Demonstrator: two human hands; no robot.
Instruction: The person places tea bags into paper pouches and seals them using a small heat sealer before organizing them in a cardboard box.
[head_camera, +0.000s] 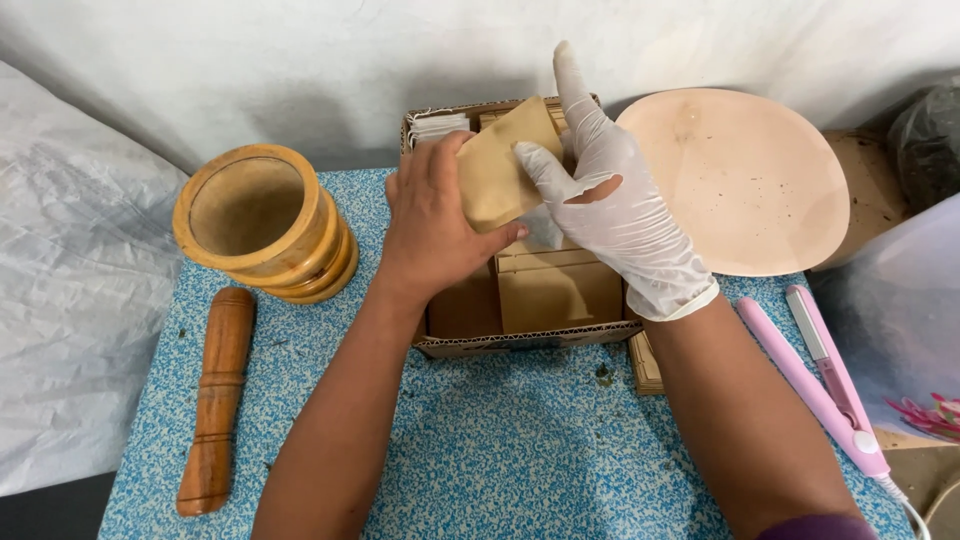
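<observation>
My bare left hand (432, 225) grips a tan paper pouch (497, 172) from its left side, holding it above an open cardboard box (520, 342). My right hand (610, 190), in a white glove, pinches the pouch's right edge with the index finger pointing up. Inside the box lie several more brown pouches (558, 292) and some white papers (437, 126) at the back.
A wooden mortar (262, 221) stands at the left with a wooden pestle (216, 398) lying in front of it. A pale round plate (745, 178) leans at the back right. A pink hair straightener (825, 380) lies right of the box. The tabletop (520, 450) is speckled blue.
</observation>
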